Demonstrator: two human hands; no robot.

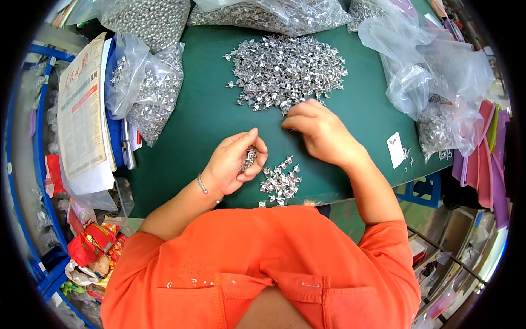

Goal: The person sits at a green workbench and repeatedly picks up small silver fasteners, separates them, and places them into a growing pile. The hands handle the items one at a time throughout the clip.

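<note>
A wide heap of small silvery metal pieces (287, 71) lies on the green tabletop (208, 82); each piece is too small to name its kind. My left hand (233, 162) is curled round a cluster of the same metal pieces, which shows between its thumb and fingers. At the near edge of the heap is my right hand (318, 129), its fingers bent inward and their tips partly hidden; whether a piece is between them I cannot make out. A smaller pile of metal pieces (281, 182) sits between my hands, close to the table's front edge.
Clear plastic bags of metal parts (156, 90) stand at the left, with more bags (274, 16) along the back and another bag (441, 126) at the right. A newspaper (82, 109) leans at far left. A small white card (394, 149) lies right of my right forearm.
</note>
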